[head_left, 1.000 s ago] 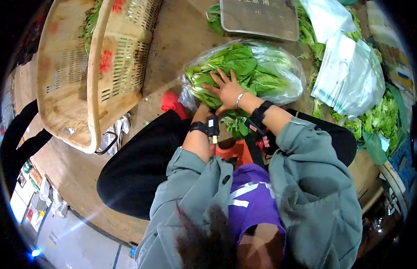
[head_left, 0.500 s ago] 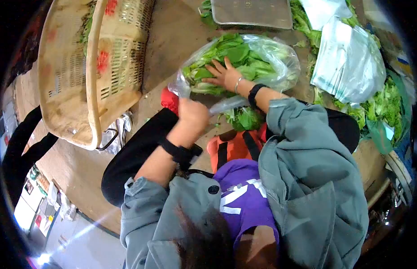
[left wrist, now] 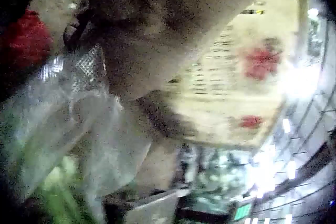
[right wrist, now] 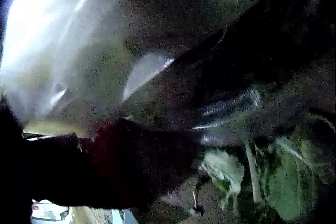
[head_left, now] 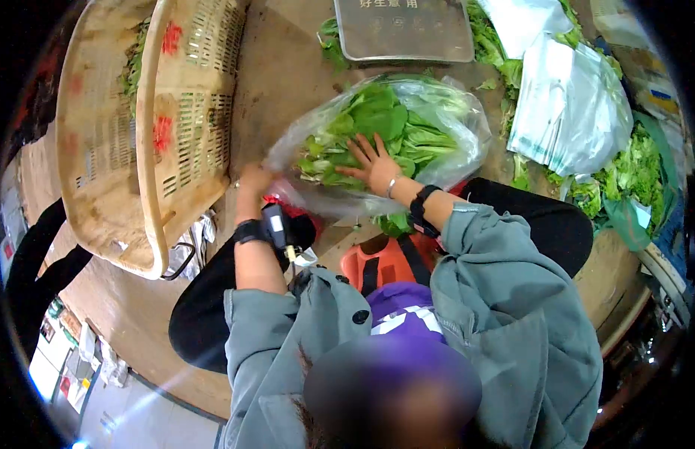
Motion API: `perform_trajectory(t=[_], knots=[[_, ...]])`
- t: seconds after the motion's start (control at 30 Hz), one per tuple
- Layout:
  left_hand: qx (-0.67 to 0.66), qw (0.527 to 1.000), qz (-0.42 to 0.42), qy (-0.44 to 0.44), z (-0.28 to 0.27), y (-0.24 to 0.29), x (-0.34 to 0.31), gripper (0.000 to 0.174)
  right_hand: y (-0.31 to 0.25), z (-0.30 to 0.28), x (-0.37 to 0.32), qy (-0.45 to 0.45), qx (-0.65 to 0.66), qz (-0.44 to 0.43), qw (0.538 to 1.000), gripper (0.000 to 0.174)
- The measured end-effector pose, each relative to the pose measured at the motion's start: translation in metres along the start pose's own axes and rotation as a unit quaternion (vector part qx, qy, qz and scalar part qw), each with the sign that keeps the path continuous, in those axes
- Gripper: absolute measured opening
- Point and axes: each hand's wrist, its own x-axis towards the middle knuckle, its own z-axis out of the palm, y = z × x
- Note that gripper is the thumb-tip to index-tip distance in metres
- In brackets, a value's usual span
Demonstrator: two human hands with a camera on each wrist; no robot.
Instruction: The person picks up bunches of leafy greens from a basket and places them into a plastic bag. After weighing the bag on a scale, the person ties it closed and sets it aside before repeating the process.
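Steadying the leafy greens (head_left: 377, 116) seems to be the step in hand, so let your right hand (head_left: 374, 173) do it gently: its fingers are spread across the leaves, and a flat, light palm should bruise less than pushing fingertips. I cannot tell whether film lies between that palm and the leaves. The clear plastic bag (head_left: 471, 142) lies in front of you on the wooden platform (head_left: 276, 78), well in from the platform's near-left edge, with the greens inside it. Your left hand (head_left: 254, 182) is at the bag's left end, near the yellow basket (head_left: 201, 127); its fingers are too blurred to show whether they pinch the film, and the left wrist view shows only film against the hand. If you draw that end out, take a good fold of film, pull low along the platform toward its left edge, and leave some slack, since thin film may tear under a sharp tug. Mind the basket's slatted wall, which could snag it. Let the right hand give a little as the film tightens, so the stems settle together rather than fold.
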Motion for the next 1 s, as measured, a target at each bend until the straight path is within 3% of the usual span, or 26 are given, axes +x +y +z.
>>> perform_trajectory(t=[0.03,0.13,0.17,0.2,0.27,0.3,0.33,0.4,0.43,0.5,0.53,0.57,0.6,0.67,0.7,0.77,0.8,0.87,0.93,0.97,1.0], knots=[[-0.142,0.989,0.053,0.004,-0.015,-0.006,0.006,0.023,0.002,0.013,-0.005,-0.002,0.027,-0.003,1.0,0.059],[0.121,0.99,0.056,0.041,-0.017,0.029,-0.011,0.031,0.001,-0.004,-0.002,-0.021,-0.017,0.013,1.0,0.061],[0.222,0.973,0.054,0.033,-0.011,0.028,-0.016,0.035,0.002,0.011,0.001,0.018,-0.024,0.01,0.999,0.066],[0.32,0.944,0.066,0.036,-0.008,0.043,-0.018,0.04,0.013,-0.016,0.005,0.029,-0.037,0.02,0.999,0.066],[0.277,0.935,0.193,0.109,-0.008,0.064,-0.045,0.057,0.004,-0.064,0.001,-0.116,0.012,0.0,0.993,0.068],[0.237,0.914,0.292,0.153,0.001,0.089,-0.053,0.062,0.001,-0.075,0.004,-0.043,0.052,0.054,0.996,0.064],[0.214,0.882,0.375,0.188,0.02,0.108,-0.043,0.067,0.004,-0.087,0.008,0.001,0.111,0.037,0.993,0.057],[0.187,0.892,0.385,0.149,0.042,0.128,-0.033,0.068,0.006,-0.044,0.038,0.122,0.116,0.032,0.985,0.053],[0.237,0.871,0.397,0.167,0.072,0.151,-0.025,0.065,0.011,-0.039,0.047,0.123,0.111,0.039,0.985,0.053],[0.284,0.843,0.415,0.19,0.106,0.172,0.004,0.063,0.025,-0.036,0.064,0.103,0.128,0.057,0.985,0.051],[0.382,0.835,0.367,0.15,0.121,0.179,0.023,0.055,0.031,-0.052,0.061,-0.011,0.029,0.075,0.997,0.054],[0.476,0.818,0.306,0.104,0.13,0.176,0.033,0.048,0.026,-0.049,0.057,-0.035,0.01,0.076,0.996,0.054],[0.482,0.811,0.317,0.099,0.134,0.188,0.046,0.048,0.03,-0.044,0.054,-0.056,-0.002,0.092,0.994,0.056],[0.568,0.792,0.223,-0.028,0.13,0.187,0.062,0.034,0.021,-0.037,0.036,-0.062,0.018,0.084,0.994,0.058],[0.569,0.791,0.223,-0.029,0.116,0.197,0.058,0.034,0.024,-0.035,0.033,-0.062,0.032,0.074,0.995,0.061],[0.525,0.806,0.258,0.095,0.082,0.211,0.028,0.022,0.035,-0.027,0.035,-0.069,0.042,0.084,0.993,0.061],[0.534,0.8,0.259,0.091,0.082,0.202,0.023,0.022,0.036,-0.031,0.039,-0.073,0.063,0.1,0.99,0.062],[0.372,0.853,0.307,0.2,0.079,0.183,0.004,0.017,0.046,-0.049,0.038,-0.084,0.118,0.095,0.985,0.066],[0.373,0.855,0.308,0.189,0.078,0.177,-0.007,0.019,0.057,-0.068,0.037,-0.061,0.234,0.089,0.966,0.067],[0.373,0.84,0.309,0.246,0.081,0.17,-0.013,0.022,0.078,-0.088,0.024,0.096,0.252,0.043,0.962,0.063],[0.374,0.824,0.308,0.295,0.087,0.164,-0.018,0.026,0.077,-0.088,0.021,0.138,0.207,0.046,0.968,0.052]])
